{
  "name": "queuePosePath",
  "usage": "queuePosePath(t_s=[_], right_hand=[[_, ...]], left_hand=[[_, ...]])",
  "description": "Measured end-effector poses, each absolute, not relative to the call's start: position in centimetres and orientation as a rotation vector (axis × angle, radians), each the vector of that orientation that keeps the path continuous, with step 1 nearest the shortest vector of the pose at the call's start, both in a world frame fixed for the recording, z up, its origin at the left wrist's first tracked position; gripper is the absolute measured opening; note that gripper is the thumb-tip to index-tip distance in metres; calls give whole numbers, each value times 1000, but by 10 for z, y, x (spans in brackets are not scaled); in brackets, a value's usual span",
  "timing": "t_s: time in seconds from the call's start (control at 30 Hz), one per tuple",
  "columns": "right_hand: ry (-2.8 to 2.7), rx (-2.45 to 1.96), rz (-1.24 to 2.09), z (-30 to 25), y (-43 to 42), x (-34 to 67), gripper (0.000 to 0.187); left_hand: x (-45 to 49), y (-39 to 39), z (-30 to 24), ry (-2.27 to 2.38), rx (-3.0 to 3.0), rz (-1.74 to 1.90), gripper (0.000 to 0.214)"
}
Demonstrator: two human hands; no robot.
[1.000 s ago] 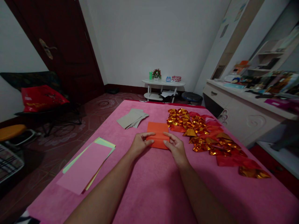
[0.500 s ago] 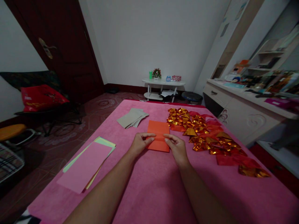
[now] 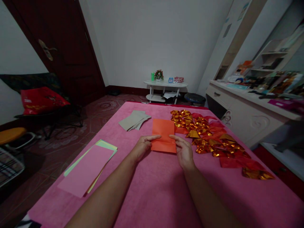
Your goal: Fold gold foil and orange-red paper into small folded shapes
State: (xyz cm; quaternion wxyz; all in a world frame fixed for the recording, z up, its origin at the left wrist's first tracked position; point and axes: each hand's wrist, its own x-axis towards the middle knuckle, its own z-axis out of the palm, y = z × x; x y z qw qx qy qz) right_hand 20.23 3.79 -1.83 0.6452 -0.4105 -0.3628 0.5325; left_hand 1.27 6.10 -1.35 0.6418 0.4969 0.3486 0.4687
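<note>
A sheet of orange paper [image 3: 163,127] with a crease across its lower half is held between my two hands over the pink cloth. My left hand [image 3: 143,148] grips its left edge, index finger stretched across the top and thumb at the edge. On the opposite edge, my right hand [image 3: 185,152] holds the sheet with its index finger on top; its thumb is mostly hidden. Just right of the paper lie shiny gold folded pieces [image 3: 204,128] with red paper parts. A fanned stack of grey paper [image 3: 134,120] rests beyond my left hand.
Pink, green and yellow sheets [image 3: 87,171] lie at the left of the pink-covered table [image 3: 147,196]. A white side table [image 3: 163,83] stands by the far wall. Along the right runs a cluttered dresser [image 3: 247,110]. A red bag [image 3: 42,100] sits on a chair at left.
The orange paper has shifted slightly right and away from me, held in both hands. My thumbs have moved off the top of the sheet toward its edges.
</note>
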Motion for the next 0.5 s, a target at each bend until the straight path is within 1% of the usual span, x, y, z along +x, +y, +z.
queuePosePath(t_s=[0.13, 0.23, 0.37, 0.43, 0.5], right_hand=[[-804, -928, 1211, -16, 38, 202, 32], [-853, -926, 1192, -18, 40, 201, 31], [-957, -953, 1205, -19, 40, 199, 37], [-999, -998, 1198, -18, 39, 198, 38], [-1046, -1016, 1178, -17, 38, 196, 35]], left_hand=[[14, 60, -10, 635, 1031, 994, 52], [14, 60, -6, 653, 1063, 1013, 52], [15, 60, -5, 755, 1090, 1065, 55], [15, 61, -7, 785, 1104, 1098, 51], [15, 61, -9, 768, 1170, 1117, 42]])
